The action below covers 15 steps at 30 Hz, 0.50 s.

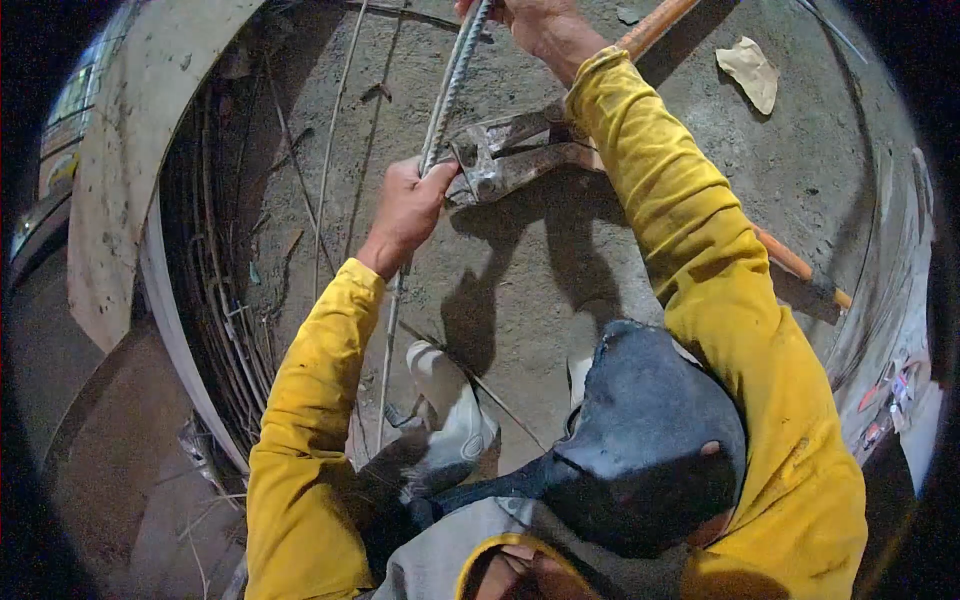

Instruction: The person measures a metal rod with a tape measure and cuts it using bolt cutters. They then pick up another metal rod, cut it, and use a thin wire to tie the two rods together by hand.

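Steel rods (452, 90) in hand over gritty floor (790, 165)

Fingers of the left hand (408, 205) are gripping the rods; the right hand (545, 30) is meeting them at the top edge, its cropped grip leaving closure impossible to tell. A cutter (525, 174) is sitting just beside the left thumb, orange handles (658, 26) showing around a yellow sleeve (680, 185)

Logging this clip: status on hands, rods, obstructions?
Left hand closed around rods. Right hand at their upper stretch, grip cut off by frame. Cutter close beside left hand, possible snag.
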Tool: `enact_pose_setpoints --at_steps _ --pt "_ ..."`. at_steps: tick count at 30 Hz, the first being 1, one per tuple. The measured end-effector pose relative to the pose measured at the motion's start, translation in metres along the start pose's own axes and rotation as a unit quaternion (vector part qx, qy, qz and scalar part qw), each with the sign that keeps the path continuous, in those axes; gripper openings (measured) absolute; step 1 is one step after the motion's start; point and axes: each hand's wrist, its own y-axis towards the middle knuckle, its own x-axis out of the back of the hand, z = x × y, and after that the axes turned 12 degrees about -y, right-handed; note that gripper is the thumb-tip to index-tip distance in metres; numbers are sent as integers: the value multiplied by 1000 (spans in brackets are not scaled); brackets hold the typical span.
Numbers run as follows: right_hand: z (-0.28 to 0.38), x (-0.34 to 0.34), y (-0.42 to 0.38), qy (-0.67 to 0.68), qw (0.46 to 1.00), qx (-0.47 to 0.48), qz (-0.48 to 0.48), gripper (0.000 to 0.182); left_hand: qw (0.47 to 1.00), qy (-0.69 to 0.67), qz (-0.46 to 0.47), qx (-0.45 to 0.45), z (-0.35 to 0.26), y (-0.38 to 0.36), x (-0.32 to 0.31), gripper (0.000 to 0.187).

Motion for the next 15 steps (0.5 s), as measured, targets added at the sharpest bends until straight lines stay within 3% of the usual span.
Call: enact_pose_setpoints --at_steps 4,6,7,8,10,14,15 --pt "20 14 -5 -49 997 18 56 17 999 8 -6 -34 -7 -3 6 32" --pt "28 38 -11 -211 973 97 -15 22 999 22 -5 -35 -8 -6 11 30" --pt "22 67 -3 -384 900 176 -109 24 1000 17 -13 -21 -9 -7 14 30" --pt "11 104 7 -536 782 250 -198 33 1000 11 -24 -9 -11 -9 17 29" --pt "-3 165 16 -543 727 291 -301 45 1000 12 -17 -20 -20 -15 25 29" --pt "-4 192 8 -614 667 117 -406 62 999 5 -16 -30 -35 -22 30 33" --pt "1 185 7 -581 709 102 -387 66 999 18 -12 -24 -36 -23 34 33"
